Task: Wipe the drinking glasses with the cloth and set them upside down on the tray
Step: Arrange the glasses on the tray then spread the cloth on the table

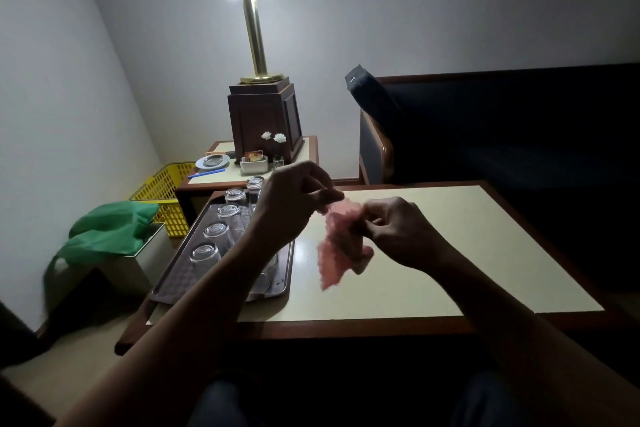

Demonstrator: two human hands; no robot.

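Observation:
A pink cloth (pixel 337 246) hangs over the cream table between my two hands. My left hand (pixel 294 204) pinches its upper left corner, and my right hand (pixel 398 229) grips its right edge. Left of the cloth lies a dark tray (pixel 180 279) holding several clear drinking glasses (pixel 218 234), all upside down. My left forearm crosses over the tray's right side and hides part of the glasses there.
Behind the tray a side table (pixel 304 149) carries a brass lamp (pixel 254 28) on a wooden base, a small vase with white flowers, a dish and a card holder. A yellow basket (pixel 166 191) and a green bag (pixel 110 229) sit at the left. A dark sofa (pixel 502 128) stands at the right.

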